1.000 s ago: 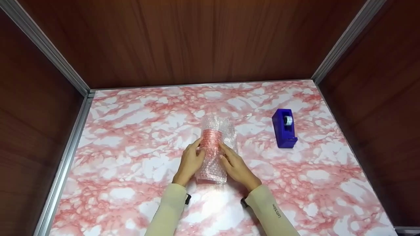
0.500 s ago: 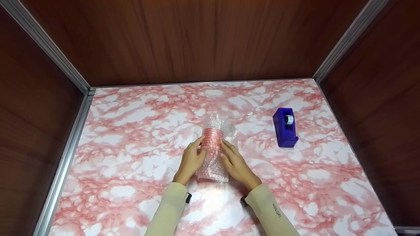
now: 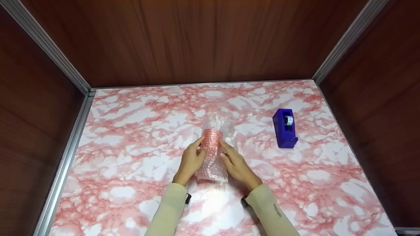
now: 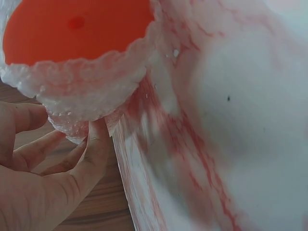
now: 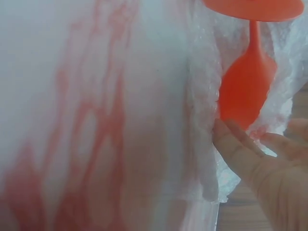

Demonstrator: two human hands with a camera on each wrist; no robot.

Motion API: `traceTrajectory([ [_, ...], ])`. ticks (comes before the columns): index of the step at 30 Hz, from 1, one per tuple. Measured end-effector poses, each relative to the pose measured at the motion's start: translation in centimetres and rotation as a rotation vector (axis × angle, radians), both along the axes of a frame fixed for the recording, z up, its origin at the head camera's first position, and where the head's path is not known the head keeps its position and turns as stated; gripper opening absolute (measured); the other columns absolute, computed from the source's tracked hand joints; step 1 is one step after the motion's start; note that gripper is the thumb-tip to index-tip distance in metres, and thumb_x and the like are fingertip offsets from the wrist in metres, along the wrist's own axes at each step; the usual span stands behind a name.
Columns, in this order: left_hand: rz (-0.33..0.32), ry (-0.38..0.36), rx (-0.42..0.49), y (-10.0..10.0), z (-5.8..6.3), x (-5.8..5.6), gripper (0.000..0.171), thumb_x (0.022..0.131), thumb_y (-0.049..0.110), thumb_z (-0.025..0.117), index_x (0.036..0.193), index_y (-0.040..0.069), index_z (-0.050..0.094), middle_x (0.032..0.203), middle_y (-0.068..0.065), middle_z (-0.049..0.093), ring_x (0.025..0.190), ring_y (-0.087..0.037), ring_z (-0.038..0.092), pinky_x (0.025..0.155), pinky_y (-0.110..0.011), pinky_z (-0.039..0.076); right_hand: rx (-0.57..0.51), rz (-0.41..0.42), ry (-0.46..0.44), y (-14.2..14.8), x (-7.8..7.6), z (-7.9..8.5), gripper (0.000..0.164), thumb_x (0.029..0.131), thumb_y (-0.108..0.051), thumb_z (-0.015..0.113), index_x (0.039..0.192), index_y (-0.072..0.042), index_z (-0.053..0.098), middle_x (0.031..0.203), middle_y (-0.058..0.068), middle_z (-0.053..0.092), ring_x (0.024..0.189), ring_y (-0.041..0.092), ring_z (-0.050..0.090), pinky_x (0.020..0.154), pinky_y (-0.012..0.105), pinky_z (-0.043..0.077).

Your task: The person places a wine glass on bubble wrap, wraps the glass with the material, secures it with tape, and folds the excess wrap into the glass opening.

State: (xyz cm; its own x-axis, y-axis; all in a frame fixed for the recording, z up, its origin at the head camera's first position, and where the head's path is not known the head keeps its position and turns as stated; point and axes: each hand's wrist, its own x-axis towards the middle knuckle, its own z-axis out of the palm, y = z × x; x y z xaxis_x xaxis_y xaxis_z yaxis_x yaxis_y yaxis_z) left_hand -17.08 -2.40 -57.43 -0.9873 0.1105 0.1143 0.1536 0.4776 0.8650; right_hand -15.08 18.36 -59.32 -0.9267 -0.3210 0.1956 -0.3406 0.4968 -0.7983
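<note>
An orange goblet [image 5: 248, 79] lies on its side in bubble wrap [image 3: 213, 170], at the middle of the table in the head view. Its round foot [image 4: 77, 29] faces the person, and the right wrist view shows its stem and bowl inside the open end of the wrap. My left hand [image 3: 191, 160] holds the roll from the left, with thumb and fingers on the wrap. On the other side, my right hand [image 3: 238, 165] holds it with its fingertips against the wrap. A loose flap of wrap spreads out at the far right of the roll.
A purple tape dispenser [image 3: 284, 128] with a roll of clear tape stands to the right on the red-and-white marbled table [image 3: 131, 144]. Brown wooden panels [image 3: 203, 42] with metal frame edges enclose the table at the back and both sides.
</note>
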Motion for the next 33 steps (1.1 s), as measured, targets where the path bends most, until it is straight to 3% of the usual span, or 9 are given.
traceTrajectory([
  [4,0.002,0.013,0.001,0.04,-0.11,-0.1,0.046,0.098,0.014,0.06,0.143,0.01,0.056,0.12,-0.013,0.065,0.092,-0.022,0.066,0.084,-0.04,0.053,0.006,-0.011,0.017,0.04,-0.14,0.24,0.051,0.108,-0.025,0.046,0.155,-0.01,0.037,0.154,0.016,0.039,0.137,0.029,0.043,0.107,0.042,0.04],
  [11,-0.015,0.052,0.006,0.14,-0.23,-0.02,0.043,0.1,0.019,0.06,0.142,0.011,0.057,0.121,-0.016,0.063,0.095,-0.024,0.066,0.085,-0.041,0.053,-0.007,-0.034,0.021,0.16,-0.12,0.14,0.051,0.107,-0.023,0.047,0.154,-0.007,0.038,0.15,0.02,0.043,0.128,0.035,0.051,0.104,0.047,0.042],
  [16,-0.016,0.039,0.016,0.29,0.0,0.11,0.043,0.1,0.017,0.06,0.142,0.014,0.058,0.122,-0.016,0.06,0.092,-0.023,0.066,0.082,-0.037,0.055,0.007,-0.046,0.002,0.3,-0.16,-0.02,0.051,0.107,-0.024,0.047,0.155,-0.007,0.036,0.15,0.021,0.043,0.134,0.036,0.045,0.108,0.048,0.037],
  [21,-0.015,0.027,0.019,0.46,0.07,0.16,0.044,0.099,0.015,0.059,0.143,0.014,0.057,0.122,-0.018,0.059,0.093,-0.023,0.066,0.082,-0.035,0.055,0.023,-0.042,-0.026,0.46,-0.13,0.04,0.052,0.108,-0.022,0.046,0.156,-0.009,0.034,0.153,0.019,0.04,0.138,0.036,0.04,0.111,0.049,0.033],
  [27,-0.025,0.015,0.022,0.61,0.07,0.24,0.046,0.099,0.016,0.06,0.145,0.014,0.055,0.122,-0.019,0.059,0.096,-0.025,0.066,0.083,-0.035,0.055,0.048,-0.033,-0.091,0.63,-0.15,0.21,0.056,0.108,-0.034,0.042,0.16,-0.017,0.027,0.158,0.014,0.033,0.142,0.033,0.034,0.113,0.049,0.029],
  [33,-0.018,0.041,0.032,0.89,0.01,0.34,0.046,0.097,0.011,0.06,0.143,0.012,0.057,0.117,-0.019,0.059,0.094,-0.025,0.066,0.082,-0.036,0.055,0.075,-0.042,-0.113,0.78,-0.21,0.16,0.058,0.108,-0.038,0.041,0.16,-0.019,0.025,0.159,0.011,0.031,0.144,0.028,0.031,0.115,0.045,0.026],
])
